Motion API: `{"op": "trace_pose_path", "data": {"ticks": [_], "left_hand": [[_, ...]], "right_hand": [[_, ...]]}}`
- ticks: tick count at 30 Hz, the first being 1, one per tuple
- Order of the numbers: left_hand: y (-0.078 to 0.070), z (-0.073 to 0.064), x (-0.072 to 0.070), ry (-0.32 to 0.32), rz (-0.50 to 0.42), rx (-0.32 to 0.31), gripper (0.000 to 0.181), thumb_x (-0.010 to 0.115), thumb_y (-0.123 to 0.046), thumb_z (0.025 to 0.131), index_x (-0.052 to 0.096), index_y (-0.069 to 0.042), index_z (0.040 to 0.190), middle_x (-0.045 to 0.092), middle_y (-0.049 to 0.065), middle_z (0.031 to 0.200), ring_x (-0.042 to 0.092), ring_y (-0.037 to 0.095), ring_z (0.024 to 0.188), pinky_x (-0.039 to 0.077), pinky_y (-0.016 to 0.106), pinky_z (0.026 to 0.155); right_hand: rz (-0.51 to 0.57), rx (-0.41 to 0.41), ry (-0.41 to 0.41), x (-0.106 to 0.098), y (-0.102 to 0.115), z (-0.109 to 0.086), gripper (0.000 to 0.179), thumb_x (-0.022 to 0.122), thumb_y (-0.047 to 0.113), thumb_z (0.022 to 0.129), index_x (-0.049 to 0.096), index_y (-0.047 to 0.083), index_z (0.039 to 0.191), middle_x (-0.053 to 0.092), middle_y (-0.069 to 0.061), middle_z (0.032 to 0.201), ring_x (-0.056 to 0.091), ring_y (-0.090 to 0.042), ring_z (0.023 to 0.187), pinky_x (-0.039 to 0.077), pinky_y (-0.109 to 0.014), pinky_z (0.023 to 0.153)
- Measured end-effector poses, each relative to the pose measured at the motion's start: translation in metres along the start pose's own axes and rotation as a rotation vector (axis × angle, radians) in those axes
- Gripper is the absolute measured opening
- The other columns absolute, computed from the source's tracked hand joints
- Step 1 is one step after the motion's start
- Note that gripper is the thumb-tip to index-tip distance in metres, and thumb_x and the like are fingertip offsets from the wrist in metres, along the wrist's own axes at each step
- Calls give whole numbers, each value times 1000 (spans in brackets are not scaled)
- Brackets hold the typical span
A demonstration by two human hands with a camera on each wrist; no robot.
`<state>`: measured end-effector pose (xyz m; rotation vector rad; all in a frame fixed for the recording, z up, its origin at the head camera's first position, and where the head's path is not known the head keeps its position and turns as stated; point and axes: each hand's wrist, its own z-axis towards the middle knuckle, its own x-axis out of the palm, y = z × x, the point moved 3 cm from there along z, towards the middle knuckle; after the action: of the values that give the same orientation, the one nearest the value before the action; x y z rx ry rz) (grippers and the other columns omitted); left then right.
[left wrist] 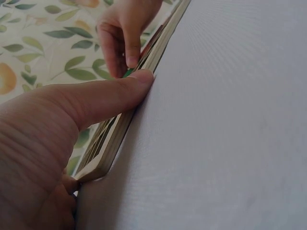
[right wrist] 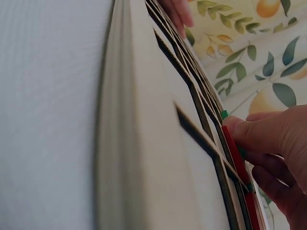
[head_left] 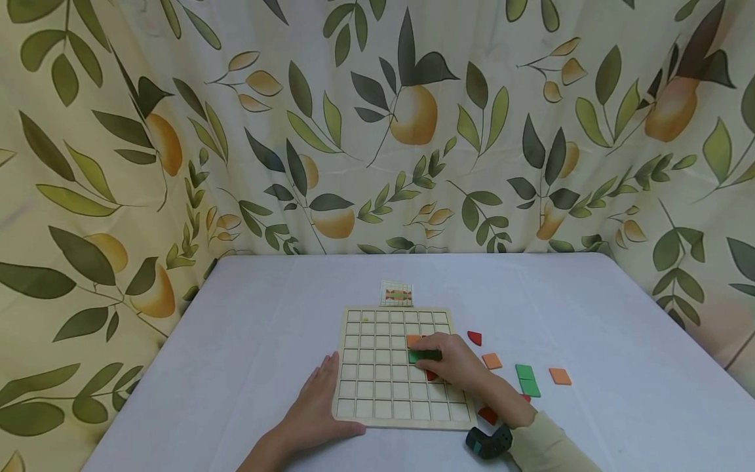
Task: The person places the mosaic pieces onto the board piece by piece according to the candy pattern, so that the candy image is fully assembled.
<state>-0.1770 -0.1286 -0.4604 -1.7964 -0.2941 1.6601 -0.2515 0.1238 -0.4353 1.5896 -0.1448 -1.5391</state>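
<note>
A pale square grid board lies on the white-covered table. My left hand rests at its near left corner, fingers straight along the left side and thumb against the near edge. In the left wrist view that thumb presses on the board's rim. Over the board's right half, my right hand pinches a green tile between thumb and fingers. Beside it another green tile sits in a cell, below an orange tile. Red pieces show near the right fingertips, partly hidden by the hand.
A small pattern card stands behind the board. Right of the board lie a red piece, orange tiles, two green tiles and another red piece. A black device is at the right wrist. Leaf-printed curtains surround the table.
</note>
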Motion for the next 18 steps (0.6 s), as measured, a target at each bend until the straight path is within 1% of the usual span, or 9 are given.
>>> {"op": "trace_pose_path", "data": {"ticks": [8, 18], "left_hand": [[0, 1, 0, -6, 2, 5, 125, 68, -69, 61, 12, 6, 144, 15, 21, 149, 10, 31, 137, 12, 49, 107], [-1, 0, -1, -2, -8, 7, 123, 69, -67, 62, 14, 6, 143, 17, 21, 148, 11, 31, 137, 14, 50, 107]], "right_hand": [[-6, -4, -2, 0, 0, 0, 28, 72, 9, 78, 71, 11, 106, 64, 2, 105, 57, -17, 101, 49, -34, 83], [-30, -44, -14, -1, -1, -2, 27, 73, 11, 78, 71, 11, 106, 65, 4, 104, 58, -17, 100, 49, -32, 82]]}}
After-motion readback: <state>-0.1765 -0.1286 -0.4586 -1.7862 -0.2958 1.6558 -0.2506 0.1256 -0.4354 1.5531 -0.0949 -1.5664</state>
